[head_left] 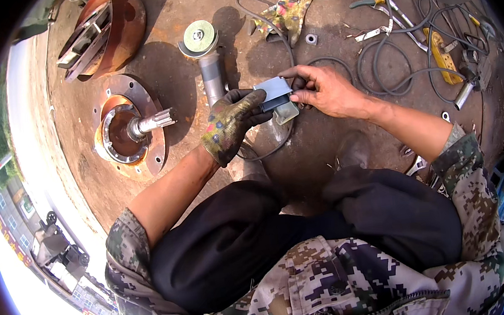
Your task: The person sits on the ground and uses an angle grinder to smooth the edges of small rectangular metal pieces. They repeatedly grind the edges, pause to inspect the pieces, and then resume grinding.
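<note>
My left hand (231, 120), in a patterned work glove with dark fingertips, is closed on a small flat grey-blue rectangular piece (273, 89). A darker flat part (275, 103) shows under its near edge, and a pale translucent piece (286, 113) hangs just below. My bare right hand (325, 91) is pinched at the right edge of the flat piece; something dark shows between its fingers, too small to name. Just beyond my left hand lies an angle grinder (211, 71) with a light green disc (199, 36).
On the left sit a rusty flange with a splined shaft (153, 124) and a rusty drum (127, 36). A second glove (289, 17) and a nut (311, 39) lie ahead. Pliers (367, 2), looped black cable (378, 89) and a yellow block-shaped object (442, 60) are at right.
</note>
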Motion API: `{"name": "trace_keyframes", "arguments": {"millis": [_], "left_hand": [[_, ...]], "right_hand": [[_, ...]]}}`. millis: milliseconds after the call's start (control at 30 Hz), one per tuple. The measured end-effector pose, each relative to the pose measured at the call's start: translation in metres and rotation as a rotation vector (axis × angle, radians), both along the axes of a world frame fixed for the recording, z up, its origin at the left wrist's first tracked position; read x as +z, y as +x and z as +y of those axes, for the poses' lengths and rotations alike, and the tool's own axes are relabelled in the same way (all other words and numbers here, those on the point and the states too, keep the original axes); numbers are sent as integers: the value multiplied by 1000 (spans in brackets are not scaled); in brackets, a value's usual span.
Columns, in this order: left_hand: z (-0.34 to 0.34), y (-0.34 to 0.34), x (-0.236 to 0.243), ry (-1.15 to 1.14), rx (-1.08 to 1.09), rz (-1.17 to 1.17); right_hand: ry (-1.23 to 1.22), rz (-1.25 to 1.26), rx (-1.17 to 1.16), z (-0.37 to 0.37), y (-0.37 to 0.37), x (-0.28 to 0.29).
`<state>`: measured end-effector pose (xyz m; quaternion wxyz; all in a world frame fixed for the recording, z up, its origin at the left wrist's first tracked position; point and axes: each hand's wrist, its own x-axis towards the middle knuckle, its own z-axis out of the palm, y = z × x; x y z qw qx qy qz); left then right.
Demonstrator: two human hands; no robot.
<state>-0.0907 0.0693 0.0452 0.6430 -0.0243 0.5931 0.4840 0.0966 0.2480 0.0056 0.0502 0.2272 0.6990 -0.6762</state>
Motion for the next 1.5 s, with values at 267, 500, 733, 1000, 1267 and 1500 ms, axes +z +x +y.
{"name": "trace_keyframes", "arguments": {"millis": [267,500,733,1000,1267,1500], "left_hand": [[-29,2,-46,-17,101,-380],[-24,9,-30,-11,25,-273],[-6,9,-4,173,-170,325],[3,7,5,218,-158,393],[11,11,9,241,-143,462],[28,2,24,195,-98,486]], "right_hand": [[-173,-157,81,-3,-19,-19],[-238,-164,148,24,-13,-12],[-289,84,-190,31,-18,10],[-100,166,-248,34,-19,25],[95,142,-155,36,-20,43],[399,249,47,59,-21,56]]}}
